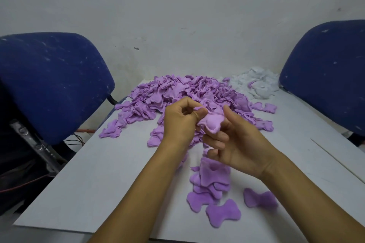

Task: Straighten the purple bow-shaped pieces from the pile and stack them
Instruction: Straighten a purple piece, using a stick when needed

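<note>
pieces on a table, two chairs at its sides

the big pile of bow pieces lies on the far middle of the table, and a second heap of scraps lies just right of it at the far edge. the stack lies nearer, right of centre, with two single pieces before and right of it. both hands, left hand and right hand, hold one piece above the table, between pile and stack. one chair stands left of the table, another chair right.

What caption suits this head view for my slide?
Both hands straighten a purple bow piece above the stack.
</note>
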The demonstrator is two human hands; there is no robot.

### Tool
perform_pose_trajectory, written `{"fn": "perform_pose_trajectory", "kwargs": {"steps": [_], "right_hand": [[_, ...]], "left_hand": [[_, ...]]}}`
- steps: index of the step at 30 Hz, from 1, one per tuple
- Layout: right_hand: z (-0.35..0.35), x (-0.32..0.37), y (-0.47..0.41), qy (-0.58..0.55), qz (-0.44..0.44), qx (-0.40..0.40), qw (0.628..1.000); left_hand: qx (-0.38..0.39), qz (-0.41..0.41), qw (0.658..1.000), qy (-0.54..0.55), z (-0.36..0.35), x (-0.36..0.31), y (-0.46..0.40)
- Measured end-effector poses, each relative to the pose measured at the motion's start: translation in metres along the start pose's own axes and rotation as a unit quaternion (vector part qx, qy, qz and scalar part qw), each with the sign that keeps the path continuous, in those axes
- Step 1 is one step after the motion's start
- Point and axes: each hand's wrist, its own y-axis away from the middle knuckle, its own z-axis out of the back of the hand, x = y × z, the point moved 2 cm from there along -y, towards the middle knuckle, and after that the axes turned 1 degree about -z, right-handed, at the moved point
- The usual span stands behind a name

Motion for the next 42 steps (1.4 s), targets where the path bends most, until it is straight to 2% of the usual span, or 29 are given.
{"fn": "perform_pose_trajectory", "kwargs": {"steps": [3, 8, 13, 17, 21, 23, 25, 27, 29, 30, 32, 34, 36, 37, 39, 42], "right_hand": [[0.007, 0.005, 0.004, 0.050, 0.014, 0.013, 0.999], [0.014, 0.007, 0.004, 0.202, 0.064, -0.112, 0.971], [0.009, 0.008, 0.003, 0.235, 0.111, -0.206, 0.943], [0.011, 0.008, 0.002, 0.297, 0.136, -0.258, 0.909], [0.014, 0.006, -0.004, 0.328, 0.175, -0.309, 0.875], [0.017, 0.006, -0.008, 0.381, 0.190, -0.359, 0.831], [0.021, 0.009, -0.008, 0.463, 0.207, -0.426, 0.749], [0.021, 0.010, -0.008, 0.537, 0.225, -0.458, 0.671], [0.021, 0.009, -0.010, 0.557, 0.228, -0.462, 0.652], [0.023, 0.010, -0.011, 0.547, 0.223, -0.459, 0.664], [0.029, 0.013, -0.010, 0.499, 0.217, -0.437, 0.717], [0.028, 0.013, -0.008, 0.436, 0.215, -0.399, 0.778], [0.021, 0.008, -0.008, 0.373, 0.203, -0.350, 0.835], [0.018, 0.004, -0.009, 0.354, 0.191, -0.328, 0.855], [0.014, -0.002, -0.014, 0.340, 0.166, -0.312, 0.871], [0.012, -0.004, -0.016, 0.320, 0.129, -0.294, 0.892]], "left_hand": [[0.007, -0.006, 1.000, -0.004, 0.000, 0.006, 0.002], [0.071, -0.025, 0.996, -0.042, 0.001, 0.010, 0.009], [0.107, -0.062, 0.990, -0.071, 0.001, 0.004, 0.013], [0.115, -0.070, 0.988, -0.082, 0.003, 0.000, 0.017], [0.095, -0.041, 0.992, -0.067, 0.000, 0.000, 0.019], [0.084, -0.021, 0.994, -0.064, -0.004, 0.001, 0.023], [0.105, -0.035, 0.991, -0.080, -0.011, 0.000, 0.033], [0.128, -0.085, 0.978, -0.141, -0.015, -0.003, 0.039], [0.140, -0.110, 0.972, -0.154, -0.014, -0.005, 0.038], [0.150, -0.109, 0.972, -0.147, -0.014, -0.006, 0.037], [0.185, -0.070, 0.977, -0.078, -0.013, -0.009, 0.034], [0.151, -0.055, 0.985, -0.057, -0.007, -0.008, 0.029], [0.099, -0.043, 0.990, -0.089, 0.000, -0.003, 0.020], [0.100, -0.017, 0.992, -0.080, 0.002, 0.000, 0.018], [0.112, 0.028, 0.993, -0.027, 0.004, 0.004, 0.015], [0.071, 0.025, 0.997, -0.016, 0.005, 0.004, 0.011]]}}
